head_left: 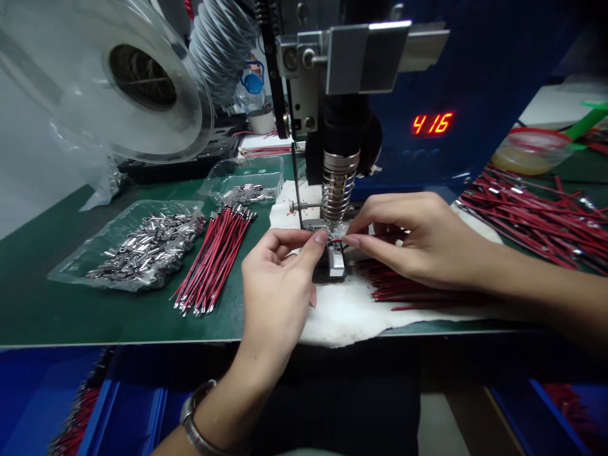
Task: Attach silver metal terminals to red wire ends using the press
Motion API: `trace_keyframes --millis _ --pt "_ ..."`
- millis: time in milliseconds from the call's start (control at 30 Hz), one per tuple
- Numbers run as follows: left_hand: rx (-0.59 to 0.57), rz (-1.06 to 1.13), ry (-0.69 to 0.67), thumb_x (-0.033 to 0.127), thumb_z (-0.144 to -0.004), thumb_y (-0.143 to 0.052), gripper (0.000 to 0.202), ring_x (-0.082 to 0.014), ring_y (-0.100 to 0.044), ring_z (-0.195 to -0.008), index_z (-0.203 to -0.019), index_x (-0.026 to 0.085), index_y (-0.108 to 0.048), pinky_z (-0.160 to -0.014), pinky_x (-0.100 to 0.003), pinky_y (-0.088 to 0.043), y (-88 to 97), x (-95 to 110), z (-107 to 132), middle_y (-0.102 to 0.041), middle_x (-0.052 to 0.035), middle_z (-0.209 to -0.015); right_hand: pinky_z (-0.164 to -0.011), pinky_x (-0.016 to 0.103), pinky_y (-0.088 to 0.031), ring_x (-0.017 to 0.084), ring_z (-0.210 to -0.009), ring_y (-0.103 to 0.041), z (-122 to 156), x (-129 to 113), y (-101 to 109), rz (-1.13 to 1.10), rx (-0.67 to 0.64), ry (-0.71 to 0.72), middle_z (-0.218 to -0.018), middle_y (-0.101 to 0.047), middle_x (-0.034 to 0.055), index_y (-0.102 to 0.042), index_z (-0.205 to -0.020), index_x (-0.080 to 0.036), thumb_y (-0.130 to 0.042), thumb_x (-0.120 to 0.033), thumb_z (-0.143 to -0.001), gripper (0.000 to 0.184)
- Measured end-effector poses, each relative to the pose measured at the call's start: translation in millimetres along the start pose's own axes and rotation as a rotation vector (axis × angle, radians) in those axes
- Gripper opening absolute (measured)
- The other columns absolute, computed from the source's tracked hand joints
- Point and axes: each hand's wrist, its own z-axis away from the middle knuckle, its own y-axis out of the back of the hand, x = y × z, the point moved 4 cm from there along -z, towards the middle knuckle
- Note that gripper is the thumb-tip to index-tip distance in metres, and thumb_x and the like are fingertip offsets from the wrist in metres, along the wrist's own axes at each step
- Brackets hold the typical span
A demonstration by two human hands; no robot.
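Looking down on a green tabletop [128,316] stretching beneath the left hand [280,278] and the right hand [422,234]. Facing a blue bench machine [484,57] standing just beyond both hands and glowing "416" in red. Seeing a clear plastic reel [90,82] filling the space beyond and left of the left hand. Finding, lower than the tabletop, a left blue bin [126,405] holding red-and-black wires beside the left forearm, and a right blue bin [541,402] holding red wires on the near side of the right forearm. Passing a loose wire heap [532,212] lying beyond the right wrist. Noticing a shallow clear tray [71,272] sitting left of the left hand, brimming with shiny metal connectors [142,253]; beyond it, a smaller clear tray [209,182] holding fewer of them. Spotting a red-rimmed tub [536,140] containing something yellow, well right of the right hand. Seeing a wire bundle [213,263] lying between larger tray and left hand, and another bundle [394,288] lying beneath the right hand. Pinching a short red-and-black wire [336,240] between thumb and forefinger of each hand, directly under the machine's spring [339,183]; being unable to make out the end under the left fingertips.
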Motion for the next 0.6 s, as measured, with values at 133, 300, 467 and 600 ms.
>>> trace_keyframes --millis 133,300,467,600 --pt "0.005 0.008 -0.004 0.031 -0.078 -0.088 0.028 -0.002 -0.041 -0.033 -0.08 0.015 -0.066 -0.031 -0.014 -0.029 -0.6 0.5 0.2 -0.055 0.0077 -0.058 -0.068 0.034 -0.05 0.02 -0.072 -0.067 -0.1 1.3 -0.2 0.001 0.006 0.001 -0.084 -0.074 0.0054 -0.073 -0.088 -0.02 -0.064 -0.027 -0.098 0.015" --pt "0.035 -0.011 -0.006 0.031 -0.078 -0.088 0.027 -0.0019 -0.041 -0.033 -0.076 0.014 -0.067 -0.032 -0.014 -0.027 1.1 1.8 -0.5 -0.058 0.0054 -0.056 -0.068 0.034 -0.051 0.019 -0.072 -0.067 -0.8 1.2 0.0 0.008 0.013 0.01 -0.084 -0.074 0.005 -0.073 -0.088 -0.021 -0.064 -0.026 -0.098 0.014" --pt "0.027 -0.098 -0.01 0.035 -0.075 -0.09 0.028 -0.0029 -0.04 -0.034 -0.076 0.014 -0.071 -0.032 -0.015 -0.023 3.2 6.2 -2.6 -0.059 0.004 -0.055 -0.068 0.034 -0.051 0.02 -0.072 -0.068 -0.2 0.7 0.5 0.011 0.003 0.008 -0.084 -0.075 0.0047 -0.074 -0.089 -0.022 -0.063 -0.027 -0.098 0.015" --pt "0.047 -0.161 -0.004 0.033 -0.077 -0.088 0.024 -0.0042 -0.038 -0.035 -0.075 0.015 -0.073 -0.034 -0.016 -0.023 4.1 9.5 -2.3 -0.052 0.0053 -0.045 -0.067 0.033 -0.05 0.02 -0.072 -0.067 0.0 1.0 0.0 0.011 0.003 0.0 -0.084 -0.075 0.0054 -0.074 -0.089 -0.021 -0.063 -0.028 -0.098 0.016"
